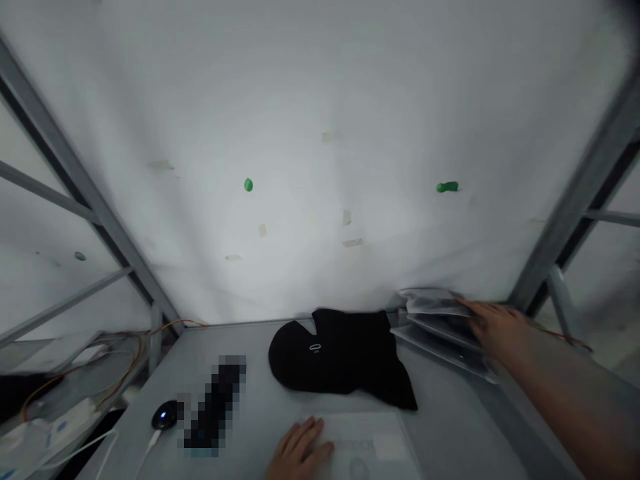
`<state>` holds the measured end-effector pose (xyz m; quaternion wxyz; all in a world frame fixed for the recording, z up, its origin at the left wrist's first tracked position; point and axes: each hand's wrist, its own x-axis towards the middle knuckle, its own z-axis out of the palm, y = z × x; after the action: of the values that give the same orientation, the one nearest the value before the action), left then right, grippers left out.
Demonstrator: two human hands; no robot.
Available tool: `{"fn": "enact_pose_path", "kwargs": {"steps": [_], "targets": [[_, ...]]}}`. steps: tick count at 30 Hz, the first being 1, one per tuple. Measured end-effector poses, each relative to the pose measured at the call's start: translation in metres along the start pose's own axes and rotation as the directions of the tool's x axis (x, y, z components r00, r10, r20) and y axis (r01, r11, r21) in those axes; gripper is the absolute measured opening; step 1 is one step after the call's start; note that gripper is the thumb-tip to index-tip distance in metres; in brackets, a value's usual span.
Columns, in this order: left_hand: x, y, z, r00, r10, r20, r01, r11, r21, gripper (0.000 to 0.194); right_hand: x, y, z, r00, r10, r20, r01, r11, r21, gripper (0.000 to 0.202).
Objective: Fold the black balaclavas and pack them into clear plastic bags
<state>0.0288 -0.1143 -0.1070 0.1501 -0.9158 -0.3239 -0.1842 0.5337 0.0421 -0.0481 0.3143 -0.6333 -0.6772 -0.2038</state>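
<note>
A black balaclava-like cloth hood with a small pale logo lies flat on the grey table. My left hand, fingers stretched out, rests at the left edge of a flat clear plastic bag with faint print and a pale label. At the back right, my right hand has its fingers bent over the right edge of a stack of translucent plastic bags with dark contents. Part of the right thumb and fingertips is hidden there, and the hand is slightly blurred.
On the left of the table are a round black device with a lit spot and white cable, and a pixelated dark object. A white wall stands behind. Metal posts flank it. Cables and a power strip lie far left.
</note>
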Motion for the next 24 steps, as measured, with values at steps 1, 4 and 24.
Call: {"fn": "enact_pose_path", "kwargs": {"steps": [1,4,24], "targets": [[-0.003,-0.001,0.003,1.000,-0.006,0.005,0.006,1.000,-0.006,0.056,0.005,-0.013,-0.007,1.000,-0.013,-0.026,0.014,1.000,0.020,0.046],[-0.013,-0.005,0.020,1.000,-0.030,0.008,0.030,0.999,-0.040,0.058,0.008,-0.078,-0.036,0.992,-0.089,-0.091,0.100,0.987,0.129,0.043],[0.080,0.050,-0.014,0.615,-0.745,0.259,0.639,0.279,-0.717,0.028,-0.046,-0.258,-0.018,0.587,-0.313,0.746,-0.601,0.450,0.661,0.043]]}}
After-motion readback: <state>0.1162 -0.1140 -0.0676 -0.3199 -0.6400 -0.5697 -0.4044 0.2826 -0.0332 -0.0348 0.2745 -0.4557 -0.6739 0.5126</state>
